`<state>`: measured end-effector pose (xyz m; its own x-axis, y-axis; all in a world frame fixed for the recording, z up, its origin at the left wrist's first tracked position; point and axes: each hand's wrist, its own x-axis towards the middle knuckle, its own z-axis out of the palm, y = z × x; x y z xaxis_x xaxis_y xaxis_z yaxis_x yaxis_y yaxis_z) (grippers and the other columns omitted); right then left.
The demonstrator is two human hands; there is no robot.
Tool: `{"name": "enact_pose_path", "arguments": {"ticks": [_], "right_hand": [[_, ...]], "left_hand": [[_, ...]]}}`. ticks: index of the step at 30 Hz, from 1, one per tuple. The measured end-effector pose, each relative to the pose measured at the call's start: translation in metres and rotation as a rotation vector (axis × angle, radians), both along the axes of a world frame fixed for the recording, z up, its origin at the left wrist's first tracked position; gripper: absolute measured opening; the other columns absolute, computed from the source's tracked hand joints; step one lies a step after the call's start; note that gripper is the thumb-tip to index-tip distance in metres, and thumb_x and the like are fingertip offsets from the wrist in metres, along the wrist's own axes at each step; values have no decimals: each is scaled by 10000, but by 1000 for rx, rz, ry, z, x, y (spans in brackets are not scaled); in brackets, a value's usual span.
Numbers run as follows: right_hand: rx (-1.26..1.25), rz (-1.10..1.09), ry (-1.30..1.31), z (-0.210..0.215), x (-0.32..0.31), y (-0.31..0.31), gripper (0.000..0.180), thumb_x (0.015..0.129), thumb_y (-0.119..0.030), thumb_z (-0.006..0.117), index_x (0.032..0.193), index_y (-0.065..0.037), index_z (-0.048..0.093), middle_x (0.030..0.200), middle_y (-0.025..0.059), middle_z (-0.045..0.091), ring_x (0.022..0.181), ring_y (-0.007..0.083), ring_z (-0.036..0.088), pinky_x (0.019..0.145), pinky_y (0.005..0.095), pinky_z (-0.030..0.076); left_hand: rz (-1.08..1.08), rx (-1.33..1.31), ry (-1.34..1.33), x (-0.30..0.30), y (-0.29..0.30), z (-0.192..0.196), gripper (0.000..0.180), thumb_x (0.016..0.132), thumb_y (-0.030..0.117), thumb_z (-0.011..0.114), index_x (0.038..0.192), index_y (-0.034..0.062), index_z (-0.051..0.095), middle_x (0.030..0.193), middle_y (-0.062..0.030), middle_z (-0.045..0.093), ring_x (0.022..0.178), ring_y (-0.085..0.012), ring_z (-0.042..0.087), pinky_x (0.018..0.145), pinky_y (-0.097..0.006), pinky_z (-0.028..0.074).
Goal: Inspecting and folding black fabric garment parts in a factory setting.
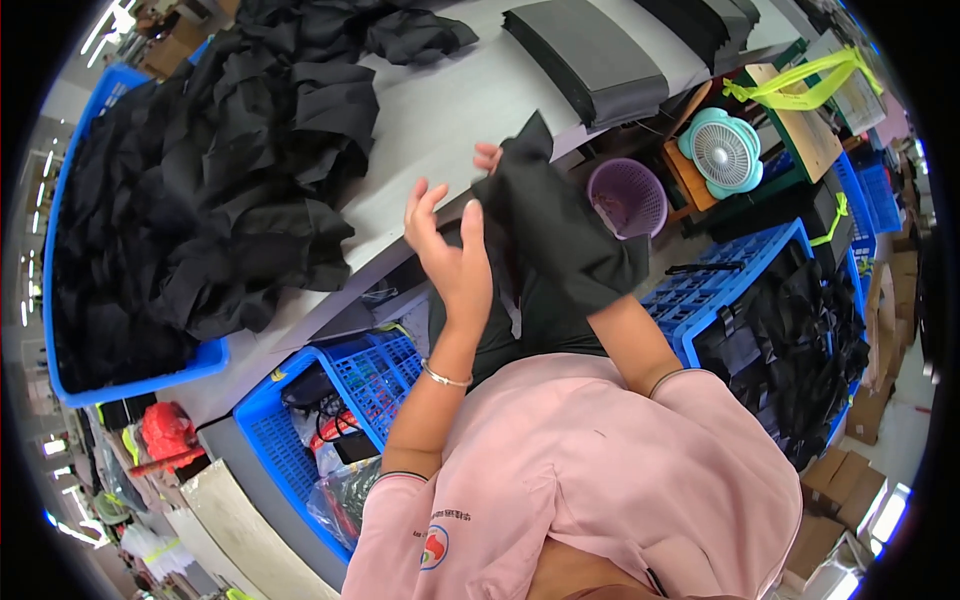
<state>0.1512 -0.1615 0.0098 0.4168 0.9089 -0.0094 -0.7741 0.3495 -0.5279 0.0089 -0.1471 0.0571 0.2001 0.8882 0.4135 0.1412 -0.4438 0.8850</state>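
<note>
Creased black fabric piece (pixel 575 220) covers most of the right hand (pixel 487 157), at twelve o'clock from a pink short-sleeved shirt (pixel 610 450).
Left hand (pixel 450 262) open, empty, at the fabric's eight o'clock; right hand's grip is hidden.

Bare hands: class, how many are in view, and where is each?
2: the left hand, open, left of the black cloth; the right hand, mostly hidden behind that cloth.

The table (pixel 440 110) offers passage between cloth heap (pixel 220 170) and stack (pixel 592 58), beyond the held cloth (pixel 570 225).
</note>
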Motion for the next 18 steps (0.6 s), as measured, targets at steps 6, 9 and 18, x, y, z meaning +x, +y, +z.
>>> {"name": "enact_pose_path", "arguments": {"ticks": [6,9,18], "right_hand": [[2,-104,41,14,24,20,370,1022,-269,514,1254,15,567,1349,142,554,1267,189,502,1083,331,402],[-20,-118,58,15,24,28,370,1020,-253,521,1268,19,557,1351,139,550,1269,183,499,1087,325,395],[-351,-69,-59,3,-51,8,379,1012,-204,542,1310,30,528,1357,129,539,1276,166,490,1096,306,373]], "left_hand": [[-287,343,149,0,-59,14,671,747,362,861,1251,32,565,1461,-193,428,1335,-371,406,1097,-464,339],[-276,-43,-17,-5,-45,2,45,877,20,698,911,23,669,1059,-90,680,976,-227,641,843,-318,509],[-124,-411,-399,19,31,-44,127,1036,143,528,956,46,542,814,10,520,740,-83,442,700,-243,422]]}}
